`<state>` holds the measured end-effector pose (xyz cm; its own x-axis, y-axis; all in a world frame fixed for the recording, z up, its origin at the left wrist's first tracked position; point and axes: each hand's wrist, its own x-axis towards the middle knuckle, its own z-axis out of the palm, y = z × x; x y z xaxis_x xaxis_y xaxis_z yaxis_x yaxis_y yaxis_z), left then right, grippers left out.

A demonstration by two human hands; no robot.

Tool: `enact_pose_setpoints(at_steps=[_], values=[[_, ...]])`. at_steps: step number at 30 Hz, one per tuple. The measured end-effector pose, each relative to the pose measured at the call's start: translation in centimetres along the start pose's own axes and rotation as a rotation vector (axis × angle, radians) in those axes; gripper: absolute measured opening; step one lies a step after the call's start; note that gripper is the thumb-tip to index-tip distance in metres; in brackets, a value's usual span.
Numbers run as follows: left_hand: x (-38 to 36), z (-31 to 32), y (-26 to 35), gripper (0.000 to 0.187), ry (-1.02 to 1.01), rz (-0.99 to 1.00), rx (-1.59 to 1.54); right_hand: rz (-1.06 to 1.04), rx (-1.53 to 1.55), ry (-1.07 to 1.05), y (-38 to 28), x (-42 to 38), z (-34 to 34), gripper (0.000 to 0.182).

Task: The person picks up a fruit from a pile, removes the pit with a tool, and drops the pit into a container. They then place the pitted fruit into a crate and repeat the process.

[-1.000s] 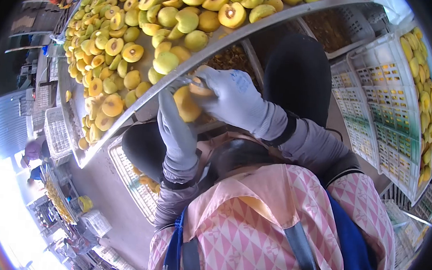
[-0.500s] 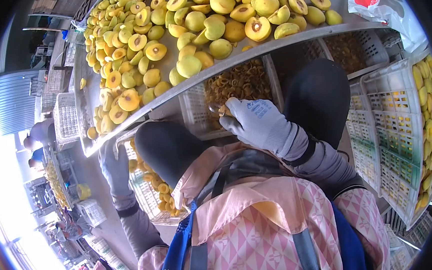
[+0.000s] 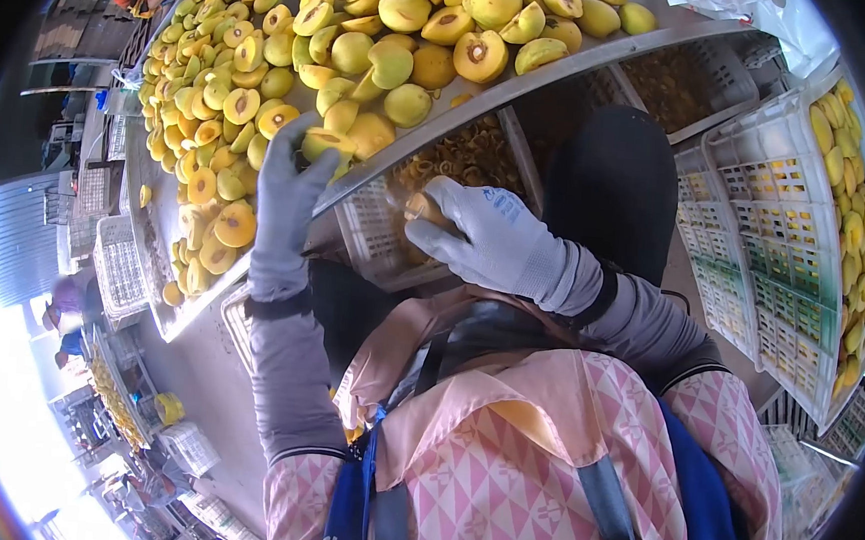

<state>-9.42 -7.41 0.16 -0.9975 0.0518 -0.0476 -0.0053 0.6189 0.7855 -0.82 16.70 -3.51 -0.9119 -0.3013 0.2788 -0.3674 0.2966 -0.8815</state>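
A yellow fruit half [image 3: 327,142] at the near edge of the table [image 3: 464,102] is touched by the gloved left hand [image 3: 287,200], whose fingers are spread and laid on it, not yet closed. A small pit-like piece [image 3: 419,207], possibly with a tool, is clamped in the curled fingers of the right hand [image 3: 490,239], above a white crate [image 3: 375,236] of pits. Picking up the next fruit seems the step in hand; closing the fingers round it would be called for.
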Motion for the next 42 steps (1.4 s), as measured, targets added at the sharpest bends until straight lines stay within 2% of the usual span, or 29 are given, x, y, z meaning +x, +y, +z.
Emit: enact_pose_setpoints(at_steps=[2,3,6,7,9,11,12,14,15,16,18,21,24,25,28,29,31,33,37,40,42], values=[[-2.3,-0.9,0.4,0.065,-0.026,-0.004,-0.535,-0.08,-0.003,0.059,0.1,0.4,0.6,0.034],[-3.4,-0.7,0.8,0.067,-0.022,0.096,-0.579,-0.123,-0.006,0.09,0.1,0.5,0.8,0.035],[-4.6,-0.5,1.1,0.073,0.056,0.161,-0.25,0.01,0.157,0.006,-0.7,0.8,0.8,0.034],[-4.8,-0.6,1.0,0.072,0.083,0.173,-0.223,0.0,0.12,-0.006,-0.7,0.8,0.8,0.034],[-4.5,-2.5,0.2,0.069,0.11,0.087,-0.291,-0.035,0.047,-0.023,-0.8,0.6,0.7,0.034],[-4.4,-5.1,-0.9,0.065,0.171,0.027,-0.34,0.032,0.115,-0.05,-1.4,0.6,0.2,0.034],[-4.3,-6.9,-1.2,0.065,0.168,0.066,-0.267,0.069,0.149,-0.064,-1.4,0.6,0.0,0.034],[-4.3,-9.8,-2.9,0.066,0.241,0.035,-0.261,0.057,0.11,-0.053,-0.8,0.4,0.2,0.037],[-4.3,-11.5,-4.1,0.065,0.213,0.046,-0.303,0.049,0.113,-0.049,-0.7,0.4,0.2,0.037],[-4.1,-13.4,-5.7,0.067,0.227,-0.012,-0.236,0.041,0.116,-0.046,-0.6,0.4,0.2,0.037],[-3.2,-17.2,-9.8,0.068,0.323,0.058,0.214,0.053,0.104,-0.07,-0.4,0.3,0.2,0.037],[-2.8,-21.3,-12.2,0.065,0.463,0.09,0.685,0.052,0.092,-0.088,-0.3,0.2,0.0,0.038],[-1.5,-22.8,-13.8,0.06,0.518,0.139,0.966,0.06,0.104,-0.104,-1.0,0.5,-0.4,0.038],[-0.6,-21.6,-11.8,0.057,0.491,0.201,1.05,0.065,0.11,-0.11,-1.1,0.6,-0.4,0.038],[3.2,-15.6,-8.0,0.057,0.237,-0.032,0.569,0.048,0.089,-0.095,-1.2,0.6,-0.1,0.039],[5.4,-13.8,-10.2,0.059,0.183,-0.015,0.515,0.056,0.098,-0.104,-1.1,0.7,0.0,0.039],[8.1,-10.1,-10.8,0.06,0.131,0.005,0.551,0.075,0.115,-0.117,-0.9,0.8,0.1,0.039],[8.9,-6.5,-6.6,0.06,0.138,0.005,0.736,0.049,0.086,-0.086,-0.7,0.7,0.3,0.039],[9.2,-4.6,-6.2,0.055,0.023,0.064,0.872,0.096,0.113,-0.102,-0.9,1.1,0.0,0.04],[8.8,-5.3,-6.8,0.056,-0.035,0.026,0.794,0.078,0.12,-0.072,-0.9,1.1,0.2,0.039],[7.2,-5.3,-5.6,0.05,-0.065,-0.132,0.526,0.096,0.169,-0.056,-1.1,1.3,0.2,0.038]])
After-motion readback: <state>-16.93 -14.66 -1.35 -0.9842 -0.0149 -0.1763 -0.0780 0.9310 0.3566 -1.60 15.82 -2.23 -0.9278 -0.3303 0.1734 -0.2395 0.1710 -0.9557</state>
